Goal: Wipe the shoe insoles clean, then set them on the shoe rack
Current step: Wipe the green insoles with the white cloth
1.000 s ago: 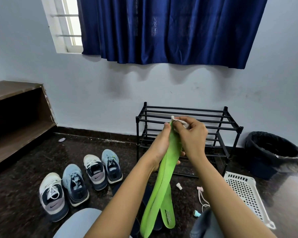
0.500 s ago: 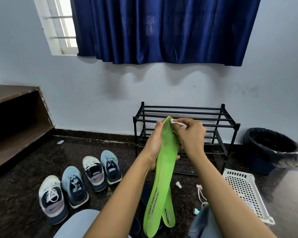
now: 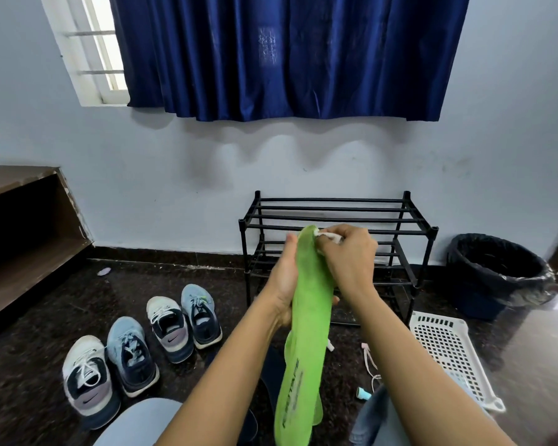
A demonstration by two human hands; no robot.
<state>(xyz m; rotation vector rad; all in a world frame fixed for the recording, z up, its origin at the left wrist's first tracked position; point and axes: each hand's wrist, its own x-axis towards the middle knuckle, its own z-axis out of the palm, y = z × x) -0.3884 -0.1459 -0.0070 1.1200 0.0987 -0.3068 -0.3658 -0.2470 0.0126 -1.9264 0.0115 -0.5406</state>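
The left hand holds the insole upright, long axis near to far, while the right hand pinches a cloth on its far tip, before the rack.

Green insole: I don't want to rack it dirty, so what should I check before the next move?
1. Left hand grips the green insole near mid-length: ok.
2. Right hand pinches the white cloth against the insole's top end: ok.
3. Insole wiped clean over its whole length: cannot tell; the surface is too blurred to judge.
4. Shoe rack stands upright just behind the hands: ok.
5. All insoles on the rack: not ok; a dark insole lies on the floor under the arms.
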